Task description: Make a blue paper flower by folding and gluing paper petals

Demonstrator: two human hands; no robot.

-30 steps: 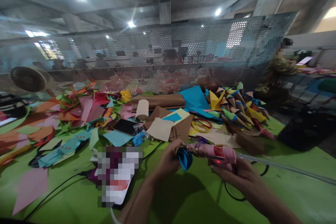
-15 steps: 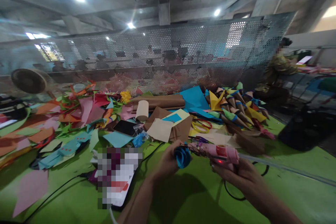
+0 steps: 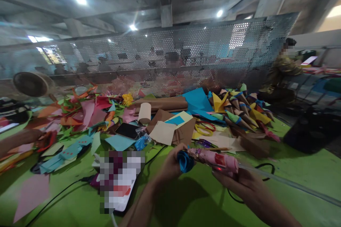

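Observation:
My left hand (image 3: pixel 170 166) is closed around a blue rolled-paper flower (image 3: pixel 185 161), its spiral facing me. In my right hand (image 3: pixel 239 182) is a pink hot glue gun (image 3: pixel 220 159) with a small red light glowing on it. The gun's nozzle end, crusted with glue, meets the flower's edge; whether it touches cannot be made out. A long clear glue stick (image 3: pixel 287 181) runs out of the gun's back to the right. Just behind the gun lies a thin brown stick (image 3: pixel 217 148). My left fingertips are partly hidden by the flower.
A co-worker's hand (image 3: pixel 32 136) reaches in at the left beside red-handled scissors (image 3: pixel 48 141). A phone (image 3: pixel 126 130), yellow scissors (image 3: pixel 204 128), a paper roll (image 3: pixel 144 113) and many coloured sheets cover the back. Paper cones (image 3: pixel 239 108) pile up at right. A black cable (image 3: pixel 269 166) loops near my right hand.
The glue gun has shifted slightly left and down, its nozzle now closer across the flower. A co-worker's hand has come in at the left edge. My left hand stays nearly in place.

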